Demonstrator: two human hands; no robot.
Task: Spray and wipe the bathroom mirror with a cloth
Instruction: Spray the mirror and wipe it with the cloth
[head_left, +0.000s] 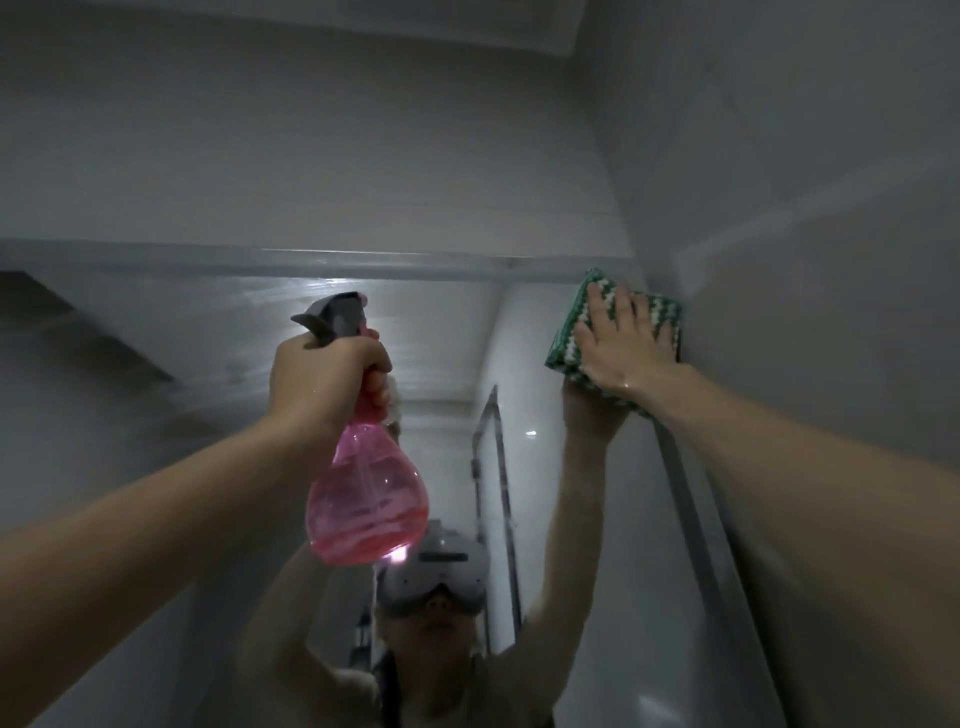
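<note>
**Wiping at the top right corner of the mirror**

Right hand (626, 340): fingers straight, pressing green-and-white knitted cloth (566, 353) flat on large wall mirror (249, 332). Left hand (324, 382): fingers curled around neck of translucent pink plastic spray bottle (366, 493), grey nozzle up, raised before the glass.

My mirror (218, 332) runs wide across the wall, its glass streaky near the top edge. My green-and-white cloth (571, 343) lies folded flat against the glass in the top right corner. My pink bottle (366, 499) hangs upright before the glass, grey nozzle up, half full.
</note>
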